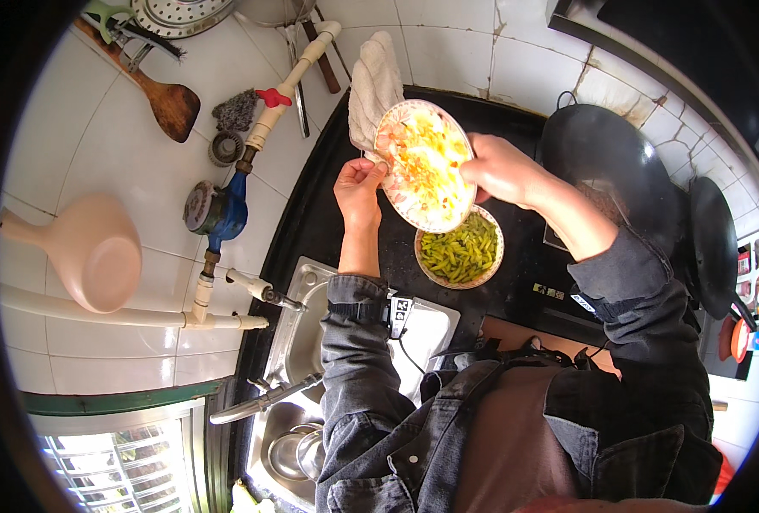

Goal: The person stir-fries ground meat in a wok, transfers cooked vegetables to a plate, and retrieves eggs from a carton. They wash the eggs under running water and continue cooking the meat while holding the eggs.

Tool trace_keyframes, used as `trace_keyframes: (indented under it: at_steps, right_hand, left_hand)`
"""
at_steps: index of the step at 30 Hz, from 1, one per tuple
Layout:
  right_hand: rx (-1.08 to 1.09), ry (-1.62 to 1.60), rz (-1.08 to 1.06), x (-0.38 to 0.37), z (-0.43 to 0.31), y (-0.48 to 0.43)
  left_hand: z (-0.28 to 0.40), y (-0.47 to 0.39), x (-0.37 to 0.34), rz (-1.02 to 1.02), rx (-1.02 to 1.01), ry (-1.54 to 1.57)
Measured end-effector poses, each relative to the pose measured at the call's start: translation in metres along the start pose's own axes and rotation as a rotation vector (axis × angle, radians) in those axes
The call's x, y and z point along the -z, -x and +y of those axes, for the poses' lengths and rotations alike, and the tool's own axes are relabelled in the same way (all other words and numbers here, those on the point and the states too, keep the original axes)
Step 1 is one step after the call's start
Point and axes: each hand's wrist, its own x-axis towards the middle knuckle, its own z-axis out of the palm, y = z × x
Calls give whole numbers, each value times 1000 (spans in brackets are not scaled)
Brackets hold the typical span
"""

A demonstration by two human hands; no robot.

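A round plate (pixel 390 195) with a floral rim, bearing yellow-orange food with scrambled egg-like bits, is raised and tilted above the counter. My right hand (pixel 504 168) grips its right rim, thumb on top. At the left rim, the thumb and fingers of my left hand (pixel 360 189) pinch the edge, right by the lower end of a beige towel (pixel 374 90); whether they also catch the cloth is unclear. Below the plate, a patterned bowl (pixel 496 264) of cut green vegetable pieces (pixel 458 250) stands on the black countertop (pixel 399 256), its upper edge partly hidden by the plate.
A large dark wok (pixel 600 144) sits on the stove at right, with another dark pan (pixel 713 247) beyond it. Left of me are a steel sink (pixel 312 314), a faucet (pixel 270 404) and steel bowls (pixel 288 452). Pipes with a blue water meter (pixel 229 208) run along the tiled wall.
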Motion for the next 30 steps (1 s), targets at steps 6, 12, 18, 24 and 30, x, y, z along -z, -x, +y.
trace_keyframes:
  at_steps: [6, 12, 18, 24, 30]
  right_hand:
    - [474, -125, 406, -72, 20, 9]
    - [505, -90, 379, -62, 42, -2]
    - [183, -263, 34, -22, 21, 8]
    - [-53, -246, -188, -7, 7, -1]
    - [249, -195, 345, -69, 29, 5]
  left_hand:
    - [0, 6, -7, 103, 61, 183]
    - [14, 8, -9, 113, 59, -2]
    - [18, 1, 1, 3, 10, -9]
    - [21, 2, 7, -34, 35, -65]
    - [22, 2, 16, 106, 33, 17]
